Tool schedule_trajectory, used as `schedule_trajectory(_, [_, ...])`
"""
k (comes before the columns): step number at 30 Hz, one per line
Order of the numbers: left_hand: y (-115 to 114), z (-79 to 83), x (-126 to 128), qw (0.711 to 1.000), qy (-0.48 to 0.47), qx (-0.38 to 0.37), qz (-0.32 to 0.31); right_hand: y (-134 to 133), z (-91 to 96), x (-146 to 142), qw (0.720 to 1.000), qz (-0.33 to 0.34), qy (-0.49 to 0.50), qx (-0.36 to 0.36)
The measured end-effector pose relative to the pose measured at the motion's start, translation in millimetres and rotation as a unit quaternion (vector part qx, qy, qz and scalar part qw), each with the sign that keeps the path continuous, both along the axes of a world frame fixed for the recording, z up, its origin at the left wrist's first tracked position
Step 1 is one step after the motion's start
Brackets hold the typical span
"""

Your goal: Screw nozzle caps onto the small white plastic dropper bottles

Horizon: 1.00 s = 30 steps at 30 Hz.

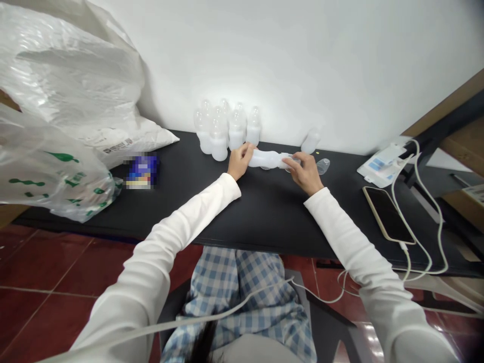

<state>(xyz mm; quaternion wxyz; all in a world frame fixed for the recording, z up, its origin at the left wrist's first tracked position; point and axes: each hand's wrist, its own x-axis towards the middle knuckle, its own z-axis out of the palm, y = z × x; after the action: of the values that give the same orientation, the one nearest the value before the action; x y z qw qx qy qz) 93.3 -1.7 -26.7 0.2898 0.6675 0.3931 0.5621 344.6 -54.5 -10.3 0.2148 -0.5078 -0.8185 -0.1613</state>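
Plaid trousers sit below the table. We find our left hand and right hand closed on a white bottle, its long axis across the table, neck pointing right. Upright bottles stand just behind; a clear cap lies near; plastic bags and a phone sit well apart.
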Motion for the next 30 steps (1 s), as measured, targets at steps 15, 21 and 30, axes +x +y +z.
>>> schedule_trajectory(15, [9.1,-9.1,7.7,0.99,-0.118,-0.081,-0.005,5.0,-14.2,-0.9,0.988,0.104,0.068,0.093])
schedule_trajectory(21, [7.0,-7.0,6.5,0.99,-0.125,-0.064,-0.006,3.0,-7.7,1.9,0.993,0.023,0.111,0.02])
schedule_trajectory(30, [13.6,-4.3,7.1,0.967,-0.19,-0.169,0.027,4.3,-6.1,11.3,0.993,0.023,0.067,0.093])
